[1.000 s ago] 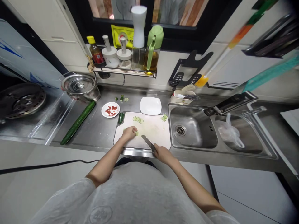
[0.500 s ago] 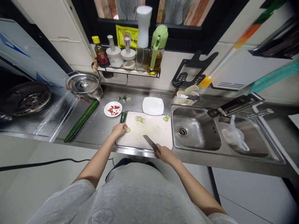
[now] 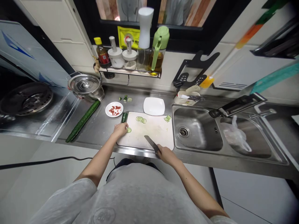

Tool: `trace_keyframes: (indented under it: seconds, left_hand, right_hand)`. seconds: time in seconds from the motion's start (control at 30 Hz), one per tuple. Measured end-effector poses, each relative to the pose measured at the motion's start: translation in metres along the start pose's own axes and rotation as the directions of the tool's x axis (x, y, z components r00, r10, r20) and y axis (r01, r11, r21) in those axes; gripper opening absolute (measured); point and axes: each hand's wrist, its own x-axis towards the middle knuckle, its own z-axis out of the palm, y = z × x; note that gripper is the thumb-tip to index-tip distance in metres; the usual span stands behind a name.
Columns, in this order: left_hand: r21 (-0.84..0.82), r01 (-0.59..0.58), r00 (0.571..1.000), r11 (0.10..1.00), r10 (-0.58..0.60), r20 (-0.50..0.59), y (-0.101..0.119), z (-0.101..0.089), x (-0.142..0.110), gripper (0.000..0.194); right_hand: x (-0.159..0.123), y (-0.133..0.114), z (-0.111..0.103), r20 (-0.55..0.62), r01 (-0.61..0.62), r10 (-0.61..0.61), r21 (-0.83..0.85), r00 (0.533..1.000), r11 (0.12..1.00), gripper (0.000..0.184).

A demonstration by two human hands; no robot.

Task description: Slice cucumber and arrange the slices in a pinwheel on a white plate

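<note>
My right hand is closed round the handle of a kitchen knife. Its blade points up and left over the white cutting board. At the board's left edge, my left hand has its fingers pinched at a cucumber slice; how firmly it grips is hard to see. Just beyond those fingers lies a short cucumber piece. A short row of cucumber slices is on the far part of the board, and a small pile of slices lies in its far right corner.
Left of the board lie a whole cucumber and a plate of chopped red pieces. A white dish touches the board's far side. Cucumber scraps sit behind. The sink adjoins right; a lidded pot stands left.
The whole view has shifted slightly to the right. Both hands, the knife and the cucumber pieces keep nearly the same places on the board.
</note>
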Motion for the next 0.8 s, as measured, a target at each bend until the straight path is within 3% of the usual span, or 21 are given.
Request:
trace_keyframes:
  seconds: [0.17,0.47,0.7,0.8]
  left_hand:
    - [-0.061,0.015,1.0,0.998,-0.015,-0.008,-0.004,0.003,0.002,0.019]
    - [-0.026,-0.013,0.999,1.0,0.012,-0.045,0.003,0.009,0.003,0.016]
    - [-0.098,-0.024,0.989,0.995,0.009,-0.147,-0.004,0.013,0.005,0.017]
    - [-0.142,-0.04,0.977,0.989,0.008,-0.215,0.006,0.013,0.012,0.019]
  right_hand:
    - [0.0,0.001,0.001,-0.008,0.006,-0.006,0.007,1.0,1.0,0.031]
    - [0.001,0.001,-0.001,-0.026,0.016,-0.016,-0.014,1.0,1.0,0.025]
    - [0.001,0.003,0.0,-0.054,0.025,-0.026,-0.003,0.998,1.0,0.023]
    - [0.001,0.007,-0.001,-0.066,-0.004,0.005,0.021,0.998,1.0,0.022]
